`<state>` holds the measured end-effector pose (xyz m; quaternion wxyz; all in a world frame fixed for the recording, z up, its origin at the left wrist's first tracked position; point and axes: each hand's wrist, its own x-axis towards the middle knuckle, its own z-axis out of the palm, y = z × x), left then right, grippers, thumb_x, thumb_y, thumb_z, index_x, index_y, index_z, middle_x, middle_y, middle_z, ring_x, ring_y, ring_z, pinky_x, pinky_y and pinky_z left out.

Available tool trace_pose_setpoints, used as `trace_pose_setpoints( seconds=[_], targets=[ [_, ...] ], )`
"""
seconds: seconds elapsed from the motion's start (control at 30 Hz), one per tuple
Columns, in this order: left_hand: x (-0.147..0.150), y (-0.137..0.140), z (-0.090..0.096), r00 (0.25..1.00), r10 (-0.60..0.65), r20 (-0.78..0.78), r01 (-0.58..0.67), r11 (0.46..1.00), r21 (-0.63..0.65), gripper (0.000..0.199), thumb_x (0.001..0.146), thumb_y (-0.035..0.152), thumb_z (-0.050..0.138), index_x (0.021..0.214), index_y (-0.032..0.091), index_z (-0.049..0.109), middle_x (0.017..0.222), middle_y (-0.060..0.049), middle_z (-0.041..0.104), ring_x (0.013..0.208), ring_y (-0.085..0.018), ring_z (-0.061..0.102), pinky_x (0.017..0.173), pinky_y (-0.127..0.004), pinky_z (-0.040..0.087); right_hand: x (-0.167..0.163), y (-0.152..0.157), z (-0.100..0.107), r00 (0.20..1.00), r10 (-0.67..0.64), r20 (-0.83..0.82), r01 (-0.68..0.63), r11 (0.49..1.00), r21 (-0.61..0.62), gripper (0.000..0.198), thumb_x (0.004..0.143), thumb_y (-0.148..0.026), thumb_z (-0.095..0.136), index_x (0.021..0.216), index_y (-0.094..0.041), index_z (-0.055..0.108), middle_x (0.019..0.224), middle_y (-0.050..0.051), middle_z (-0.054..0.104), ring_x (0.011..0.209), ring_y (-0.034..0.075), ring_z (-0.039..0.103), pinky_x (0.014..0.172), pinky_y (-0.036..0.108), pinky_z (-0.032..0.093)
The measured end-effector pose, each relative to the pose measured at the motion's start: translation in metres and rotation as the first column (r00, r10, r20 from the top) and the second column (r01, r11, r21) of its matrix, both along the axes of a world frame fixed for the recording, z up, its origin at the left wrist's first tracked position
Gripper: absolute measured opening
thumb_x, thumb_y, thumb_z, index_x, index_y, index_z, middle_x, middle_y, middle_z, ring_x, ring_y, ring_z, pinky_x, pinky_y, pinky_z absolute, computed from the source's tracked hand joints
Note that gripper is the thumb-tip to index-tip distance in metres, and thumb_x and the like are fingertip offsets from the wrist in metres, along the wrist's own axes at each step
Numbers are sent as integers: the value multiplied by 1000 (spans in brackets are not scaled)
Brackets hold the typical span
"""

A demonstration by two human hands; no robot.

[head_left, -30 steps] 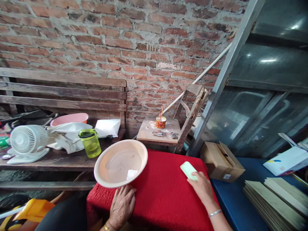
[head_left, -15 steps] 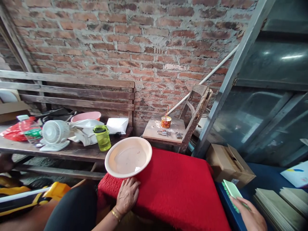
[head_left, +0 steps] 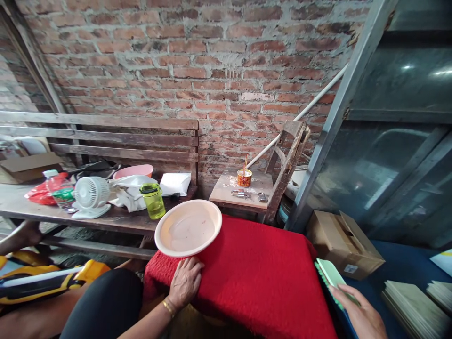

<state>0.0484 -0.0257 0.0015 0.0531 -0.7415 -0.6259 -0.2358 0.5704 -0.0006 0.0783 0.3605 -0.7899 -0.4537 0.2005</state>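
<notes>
My right hand [head_left: 360,306] is closed round a pale green scrub brush [head_left: 334,273], whose green bristles point left. It hovers by the right edge of the red cloth [head_left: 254,263]. My left hand [head_left: 185,280], a gold band at its wrist, lies on the cloth with fingers forward and slightly bent. Its fingertips are at the near side of a cream plastic basin [head_left: 187,228]; whether they touch it I cannot tell. A shallow layer of water seems to lie in the basin, with a small reddish speck.
On the wooden bench [head_left: 141,123] stand a white fan [head_left: 92,193], a green bottle [head_left: 152,201] and a pink basin [head_left: 134,170]. A chair [head_left: 229,183] bears padlocks [head_left: 240,193] and a small pot [head_left: 244,178]. At right are a cardboard box [head_left: 342,245] and paper stacks [head_left: 413,301].
The brush in my right hand has moved left, closer to the red cloth. A small white patch in the basin no longer shows. My left hand stays on the cloth; the view has shifted slightly.
</notes>
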Motion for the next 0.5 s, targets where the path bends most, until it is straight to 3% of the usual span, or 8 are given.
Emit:
trace_pose_setpoints(
  seconds=[0.13,0.23,0.37,0.5],
  targets=[
    [0,0,0,1000,1,-9,-1,1000,-12,32,92,14,47,106,26,73,105,-6,68,97,-24,63,91,-43,48,-7,7,-2,987,21,-162,-33,997,-72,52,63,-70,61,87,-27,75,91,11,81,93,39,74,82,48,59],
    [-1,2,2,1000,4,-22,-4,1000,-3,33,92,12,47,107,26,73,104,-6,68,97,-24,63,90,-42,48,-13,5,1,986,48,-161,-59,996,-60,54,62,-70,62,89,-25,75,92,10,81,94,38,74,83,45,58],
    [4,3,8,997,-30,-74,31,999,15,30,90,10,50,103,25,73,101,-6,67,97,-25,63,91,-42,49,-22,0,3,984,80,-160,-91,993,-68,56,58,-72,65,87,-25,75,86,8,81,87,37,75,72,41,59],
    [30,-1,16,989,-103,-102,108,993,45,31,98,18,50,121,25,69,120,-9,67,109,-26,63,97,-42,50,-30,6,-7,991,127,-31,-129,990,-53,53,63,-72,60,84,-26,75,81,8,79,76,34,74,65,41,59]
  ],
)
